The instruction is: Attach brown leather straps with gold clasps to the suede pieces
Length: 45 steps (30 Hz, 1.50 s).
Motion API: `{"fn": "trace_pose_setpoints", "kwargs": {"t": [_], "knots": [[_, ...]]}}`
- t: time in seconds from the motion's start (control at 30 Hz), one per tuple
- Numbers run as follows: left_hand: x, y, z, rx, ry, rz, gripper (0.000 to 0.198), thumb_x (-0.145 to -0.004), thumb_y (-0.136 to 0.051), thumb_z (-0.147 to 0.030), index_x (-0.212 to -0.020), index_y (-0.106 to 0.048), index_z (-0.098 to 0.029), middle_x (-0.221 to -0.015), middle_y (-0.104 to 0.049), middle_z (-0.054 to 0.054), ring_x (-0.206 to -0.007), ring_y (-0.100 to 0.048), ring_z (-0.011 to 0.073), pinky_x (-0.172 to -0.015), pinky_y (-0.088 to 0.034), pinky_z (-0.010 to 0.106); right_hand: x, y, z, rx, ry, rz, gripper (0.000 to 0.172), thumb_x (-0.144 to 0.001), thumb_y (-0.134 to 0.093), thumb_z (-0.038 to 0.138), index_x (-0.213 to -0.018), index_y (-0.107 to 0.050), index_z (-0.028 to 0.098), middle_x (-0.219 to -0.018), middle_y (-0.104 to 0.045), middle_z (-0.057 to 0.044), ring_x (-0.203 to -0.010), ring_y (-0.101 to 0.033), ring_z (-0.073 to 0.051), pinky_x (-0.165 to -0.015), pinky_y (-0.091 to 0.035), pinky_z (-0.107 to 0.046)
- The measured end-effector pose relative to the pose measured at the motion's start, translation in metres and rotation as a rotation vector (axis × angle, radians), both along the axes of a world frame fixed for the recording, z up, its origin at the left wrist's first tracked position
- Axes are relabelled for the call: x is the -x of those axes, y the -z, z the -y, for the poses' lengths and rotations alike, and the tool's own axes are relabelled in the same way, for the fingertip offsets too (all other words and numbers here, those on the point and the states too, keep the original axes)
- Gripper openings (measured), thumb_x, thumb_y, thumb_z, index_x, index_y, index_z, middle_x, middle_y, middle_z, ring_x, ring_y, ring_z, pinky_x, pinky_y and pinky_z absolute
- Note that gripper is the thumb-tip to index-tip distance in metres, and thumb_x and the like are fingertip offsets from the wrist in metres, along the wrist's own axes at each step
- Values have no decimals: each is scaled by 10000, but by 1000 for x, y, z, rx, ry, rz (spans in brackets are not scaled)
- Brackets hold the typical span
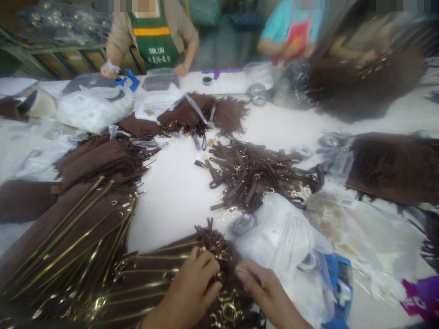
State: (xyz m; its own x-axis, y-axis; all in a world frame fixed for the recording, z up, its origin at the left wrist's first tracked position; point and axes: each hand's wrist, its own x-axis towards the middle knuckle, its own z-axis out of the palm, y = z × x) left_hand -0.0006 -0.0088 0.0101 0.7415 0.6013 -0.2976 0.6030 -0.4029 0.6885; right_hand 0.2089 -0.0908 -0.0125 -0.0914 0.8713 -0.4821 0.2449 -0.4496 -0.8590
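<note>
My left hand is closed, fingers curled, over a stack of brown pouches with gold zips. What its fingertips hold is hidden. Just to the right is my right hand, also closed, thumb pressed to the bent fingers; I cannot make out what is in it. Between and below both hands lie brown tassels or straps with gold clasps. Farther out sits a loose heap of brown wrist straps with gold clips.
More zipped brown pouches pile up at left. White plastic bags and a blue object lie right. Fringed brown bags are stacked beyond. Across the white table, a person in a green apron and other people work.
</note>
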Motion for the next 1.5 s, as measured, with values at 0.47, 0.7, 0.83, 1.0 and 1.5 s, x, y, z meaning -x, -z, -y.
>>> {"fn": "trace_pose_setpoints", "kwargs": {"t": [0.47,0.7,0.83,1.0,1.5], "knots": [[20,7,11,-144,-102,188,139,-883,-421,-78,-940,-447,-202,-868,-530,36,-881,-498,214,-992,-355,495,27,0,5,-73,-122,97,115,-927,-507,266,-852,-584,224,-816,-664,22,-746,-603,-156,-670,-383,-239],[21,4,7,-76,-80,42,237,-909,-411,-116,-1112,-475,-220,-1064,-600,59,-1011,-538,234,-951,-412,437,31,14,8,32,55,-31,252,-941,-463,363,-743,-489,210,-708,-521,35,-697,-502,-150,-625,-347,-245],[17,4,4,-73,96,25,536,-922,-404,-109,-1424,-320,-278,-1342,-543,51,-1164,-515,244,-998,-418,427,35,16,1,68,153,-143,285,-940,-464,426,-756,-478,208,-725,-484,37,-719,-466,-151,-654,-363,-253],[12,1,4,15,33,-60,456,-903,-616,-345,-1328,-455,-316,-1255,-607,13,-1101,-549,259,-946,-443,434,33,17,2,48,118,-89,246,-952,-441,401,-823,-527,210,-782,-561,18,-775,-537,-176,-701,-402,-281],[-8,-6,-4,155,-33,-17,194,-837,-575,-121,-905,-640,-290,-893,-645,-63,-884,-560,172,-801,-333,327,11,-18,17,30,-20,-100,233,-1007,-385,418,-1084,-530,254,-1041,-628,-17,-967,-593,-182,-847,-467,-284]]}}
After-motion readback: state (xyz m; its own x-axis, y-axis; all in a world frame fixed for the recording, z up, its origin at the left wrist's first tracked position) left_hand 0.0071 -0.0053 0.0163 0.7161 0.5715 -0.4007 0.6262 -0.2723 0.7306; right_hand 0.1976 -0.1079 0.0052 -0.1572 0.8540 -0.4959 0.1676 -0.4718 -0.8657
